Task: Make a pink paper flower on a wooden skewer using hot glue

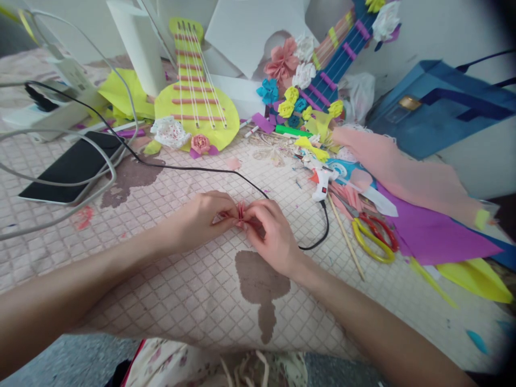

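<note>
My left hand (201, 221) and my right hand (272, 234) meet over the middle of the cloth-covered table. Between their pinched fingertips is a small folded piece of pink paper (241, 211), gathered into pleats. Fingers of both hands hide much of it. Behind my right hand runs the black cord of a white glue gun (321, 183), which lies to the right. Farther back leans a yellow paper guitar (197, 102) with white strings, and a pink paper flower (200, 143) sits at its lower edge.
Scissors with yellow and red handles (373, 242) and a wooden stick (346, 236) lie right. Purple paper (439, 231) and pink paper (403, 161) spread beyond them. A blue bag (439, 107) stands back right. At left are a dark phone-like slab (72, 166) and a power strip (52, 115) with cables.
</note>
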Motion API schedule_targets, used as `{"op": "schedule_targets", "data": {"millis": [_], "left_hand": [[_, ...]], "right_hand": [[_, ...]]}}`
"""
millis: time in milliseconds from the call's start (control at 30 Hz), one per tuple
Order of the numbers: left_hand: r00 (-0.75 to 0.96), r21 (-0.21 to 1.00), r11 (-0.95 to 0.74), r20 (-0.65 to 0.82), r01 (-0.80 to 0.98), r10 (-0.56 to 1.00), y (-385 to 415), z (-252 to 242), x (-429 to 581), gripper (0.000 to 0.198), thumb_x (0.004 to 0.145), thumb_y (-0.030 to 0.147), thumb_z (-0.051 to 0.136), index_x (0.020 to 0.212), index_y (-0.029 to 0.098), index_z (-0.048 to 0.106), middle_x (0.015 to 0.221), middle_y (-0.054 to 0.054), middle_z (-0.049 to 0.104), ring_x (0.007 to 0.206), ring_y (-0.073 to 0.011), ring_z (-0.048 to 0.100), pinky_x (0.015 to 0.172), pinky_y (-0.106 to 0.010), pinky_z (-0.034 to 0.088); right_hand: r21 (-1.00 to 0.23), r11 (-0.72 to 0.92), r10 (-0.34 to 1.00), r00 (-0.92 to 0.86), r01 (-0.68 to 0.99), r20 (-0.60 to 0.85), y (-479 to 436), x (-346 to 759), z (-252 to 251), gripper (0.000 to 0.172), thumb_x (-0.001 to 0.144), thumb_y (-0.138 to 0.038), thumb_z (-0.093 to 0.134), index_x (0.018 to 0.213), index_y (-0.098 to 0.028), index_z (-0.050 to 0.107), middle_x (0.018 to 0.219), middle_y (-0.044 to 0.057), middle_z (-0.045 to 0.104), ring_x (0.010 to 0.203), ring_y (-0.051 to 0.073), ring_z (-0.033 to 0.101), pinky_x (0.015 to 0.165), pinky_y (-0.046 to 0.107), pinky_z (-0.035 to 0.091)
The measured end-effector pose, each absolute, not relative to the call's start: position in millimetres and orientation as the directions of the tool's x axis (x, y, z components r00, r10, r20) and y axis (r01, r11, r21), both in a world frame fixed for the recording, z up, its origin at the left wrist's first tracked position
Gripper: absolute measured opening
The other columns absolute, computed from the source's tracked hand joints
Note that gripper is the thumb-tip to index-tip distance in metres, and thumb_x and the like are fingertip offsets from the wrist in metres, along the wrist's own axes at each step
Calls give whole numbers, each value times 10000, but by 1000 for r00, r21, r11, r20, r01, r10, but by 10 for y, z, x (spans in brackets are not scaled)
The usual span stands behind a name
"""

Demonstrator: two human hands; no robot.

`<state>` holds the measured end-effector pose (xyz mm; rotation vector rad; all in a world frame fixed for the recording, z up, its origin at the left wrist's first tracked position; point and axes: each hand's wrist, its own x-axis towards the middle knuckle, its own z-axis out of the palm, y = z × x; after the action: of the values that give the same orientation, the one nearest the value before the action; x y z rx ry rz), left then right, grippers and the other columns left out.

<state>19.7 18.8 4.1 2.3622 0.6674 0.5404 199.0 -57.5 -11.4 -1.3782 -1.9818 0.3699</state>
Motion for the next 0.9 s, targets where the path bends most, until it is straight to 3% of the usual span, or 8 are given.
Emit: {"op": "schedule_targets", "data": {"millis": [333, 900], "left_hand": [[780, 591, -744, 287, 313, 556, 162, -2, 214, 108, 834, 150, 549, 783, 155, 643, 841, -35, 658, 823, -147, 598, 752, -274, 470], [804, 596, -737, 242, 318, 543, 184, 14, 188, 130, 860, 189, 518, 817, 168, 639, 834, -34, 648, 831, -151, 597, 759, -279, 466]], "right_hand": [[-574, 393, 907, -202, 718, 368, -569, 1994, -131, 120, 811, -101, 507, 813, -219, 489, 915, 46, 559, 921, 196, 523, 818, 363, 443], [-594, 395, 905, -186, 701, 383, -587, 1982, -142, 95, 839, -145, 504, 889, -224, 520, 978, 56, 526, 976, 190, 517, 865, 380, 462]]}}
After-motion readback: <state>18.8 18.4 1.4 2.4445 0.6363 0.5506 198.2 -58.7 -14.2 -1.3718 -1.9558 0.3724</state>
